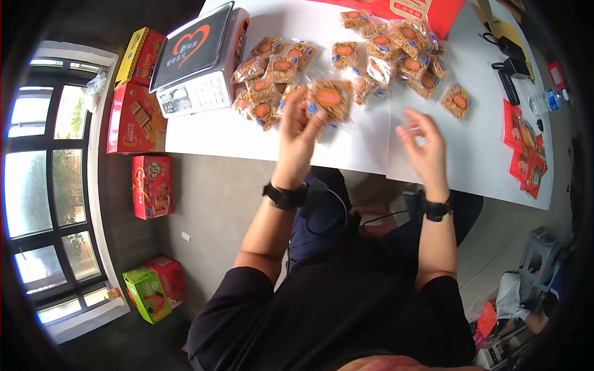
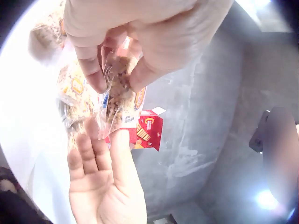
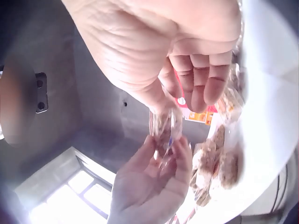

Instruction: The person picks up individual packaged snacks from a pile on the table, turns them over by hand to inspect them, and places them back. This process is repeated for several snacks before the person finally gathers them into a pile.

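Observation:
My left hand point(image 1: 297, 133) pinches a clear-wrapped crispy snack cake point(image 1: 331, 100) with a red oval label, thumb on one side and fingers on the other. It is held above the white table, and in the left wrist view the packet point(image 2: 119, 93) shows edge-on. My right hand point(image 1: 424, 148) hovers over the table's front edge, apart from the cake, fingers loosely bent and holding nothing. One pile of similar wrapped cakes point(image 1: 281, 68) lies behind the left hand. Another pile point(image 1: 408, 46) is farther right, with a single cake point(image 1: 456, 101) beside it.
A scale point(image 1: 204, 80) with a dark tray stands at the table's left. Red packets point(image 1: 525, 148), a bottle point(image 1: 547, 101) and black devices point(image 1: 512, 65) lie on the right. A red box point(image 1: 427, 12) is at the back. Snack boxes point(image 1: 152, 185) stand left of the table.

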Demonstrator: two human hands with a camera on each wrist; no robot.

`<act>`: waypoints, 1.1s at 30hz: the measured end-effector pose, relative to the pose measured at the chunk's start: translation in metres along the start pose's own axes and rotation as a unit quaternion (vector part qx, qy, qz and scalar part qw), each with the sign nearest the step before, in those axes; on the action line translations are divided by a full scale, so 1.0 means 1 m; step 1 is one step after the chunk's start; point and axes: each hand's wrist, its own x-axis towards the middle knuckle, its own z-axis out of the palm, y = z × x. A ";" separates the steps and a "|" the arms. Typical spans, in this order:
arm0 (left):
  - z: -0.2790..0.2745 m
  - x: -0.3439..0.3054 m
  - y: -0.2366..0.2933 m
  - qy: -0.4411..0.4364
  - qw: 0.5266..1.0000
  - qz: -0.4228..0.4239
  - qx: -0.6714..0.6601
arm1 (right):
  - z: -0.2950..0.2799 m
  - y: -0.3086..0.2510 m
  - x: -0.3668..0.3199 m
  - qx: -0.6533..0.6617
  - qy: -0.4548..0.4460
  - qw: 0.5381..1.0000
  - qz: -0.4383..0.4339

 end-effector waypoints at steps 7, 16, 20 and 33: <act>-0.051 0.094 0.028 0.052 0.973 0.075 0.211 | -0.080 0.078 0.062 -0.404 0.125 0.905 -0.036; -0.086 0.139 0.013 0.154 0.841 0.035 0.517 | -0.075 0.102 0.069 -0.444 0.030 0.889 0.111; -0.090 0.138 0.004 0.183 0.751 0.116 0.624 | -0.069 0.089 0.058 -0.424 0.058 0.889 0.161; 0.010 0.015 0.059 -0.040 0.944 0.084 0.317 | -0.028 -0.055 -0.020 -0.134 0.054 0.989 -0.023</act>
